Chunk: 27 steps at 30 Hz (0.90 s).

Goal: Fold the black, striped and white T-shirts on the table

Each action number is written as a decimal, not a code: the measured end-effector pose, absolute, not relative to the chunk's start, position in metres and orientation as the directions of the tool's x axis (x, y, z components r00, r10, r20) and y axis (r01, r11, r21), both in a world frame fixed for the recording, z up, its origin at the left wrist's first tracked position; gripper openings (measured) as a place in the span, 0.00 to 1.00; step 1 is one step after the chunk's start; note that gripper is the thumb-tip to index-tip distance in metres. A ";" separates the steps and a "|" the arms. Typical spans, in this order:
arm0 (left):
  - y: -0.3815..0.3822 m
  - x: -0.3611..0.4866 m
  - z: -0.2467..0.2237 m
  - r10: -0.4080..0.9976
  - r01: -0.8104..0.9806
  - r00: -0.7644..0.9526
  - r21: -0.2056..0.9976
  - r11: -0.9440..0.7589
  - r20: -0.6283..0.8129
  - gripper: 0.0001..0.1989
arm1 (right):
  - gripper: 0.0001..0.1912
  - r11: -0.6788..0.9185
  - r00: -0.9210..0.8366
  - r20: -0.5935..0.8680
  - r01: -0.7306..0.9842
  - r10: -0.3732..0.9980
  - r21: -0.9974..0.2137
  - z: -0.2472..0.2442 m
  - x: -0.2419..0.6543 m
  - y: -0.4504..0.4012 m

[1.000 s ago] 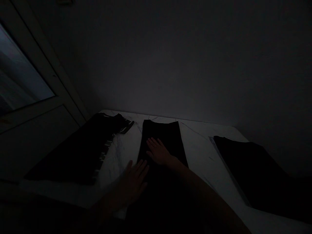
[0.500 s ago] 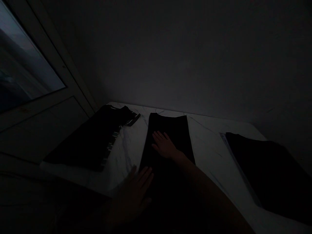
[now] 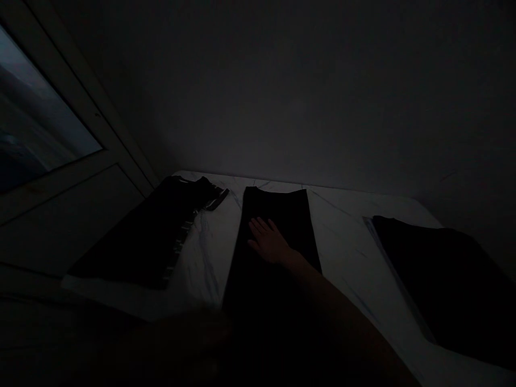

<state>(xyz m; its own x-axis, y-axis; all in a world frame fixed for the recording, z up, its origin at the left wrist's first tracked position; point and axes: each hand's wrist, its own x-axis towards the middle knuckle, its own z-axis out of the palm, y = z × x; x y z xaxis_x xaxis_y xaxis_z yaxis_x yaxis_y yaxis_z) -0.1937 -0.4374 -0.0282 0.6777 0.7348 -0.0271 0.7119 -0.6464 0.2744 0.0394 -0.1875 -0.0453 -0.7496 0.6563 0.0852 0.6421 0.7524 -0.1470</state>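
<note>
A long black folded garment [image 3: 278, 207] lies flat down the middle of a white marbled table [image 3: 342, 236]. On its upper part rests my right hand [image 3: 269, 240], palm down with the fingers stretched out, holding nothing. My left hand [image 3: 197, 336] is a dark, blurred shape low in the view, beside the garment's lower left edge. Its fingers cannot be made out, nor whether it touches the cloth. The lower end of the garment is lost in darkness.
Left on the table lies a black shirt [image 3: 141, 236] with a patterned side edge. To the right is a stack of dark folded cloth [image 3: 447, 274] with a paler layer at its edge. A grey wall [image 3: 282, 107] stands behind, and a door with a glass pane [image 3: 44, 107] at left.
My left hand has moved down and left from the garment into shadow, where its fingers no longer show. My right hand stays flat on the garment. The view has shifted slightly.
</note>
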 end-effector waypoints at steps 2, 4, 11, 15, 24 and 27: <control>-0.383 -0.187 -0.015 0.817 0.793 0.576 0.224 -0.567 0.026 0.30 | 0.34 0.753 -0.750 0.090 0.641 0.656 -0.147 -0.046 0.039 -0.188; -0.333 -0.172 -0.010 0.908 0.902 0.411 0.110 -0.418 0.080 0.32 | 0.34 0.756 -0.751 0.094 0.639 0.653 -0.142 -0.046 0.040 -0.188; -0.293 -0.160 -0.037 0.915 0.916 0.399 0.010 -0.401 0.063 0.30 | 0.33 0.756 -0.749 0.110 0.638 0.653 -0.145 -0.047 0.039 -0.187; -0.290 -0.169 -0.032 0.899 0.900 0.434 0.019 -0.436 0.058 0.28 | 0.33 0.749 -0.743 0.110 0.642 0.661 -0.163 -0.047 0.038 -0.187; -0.178 -0.154 -0.017 0.924 0.928 0.362 0.048 -0.370 0.124 0.28 | 0.32 0.754 -0.749 0.112 0.628 0.653 -0.195 -0.045 0.038 -0.188; -0.154 -0.157 -0.031 0.911 0.914 0.402 0.011 -0.405 0.097 0.27 | 0.33 0.748 -0.745 0.108 0.632 0.659 -0.204 -0.041 0.038 -0.188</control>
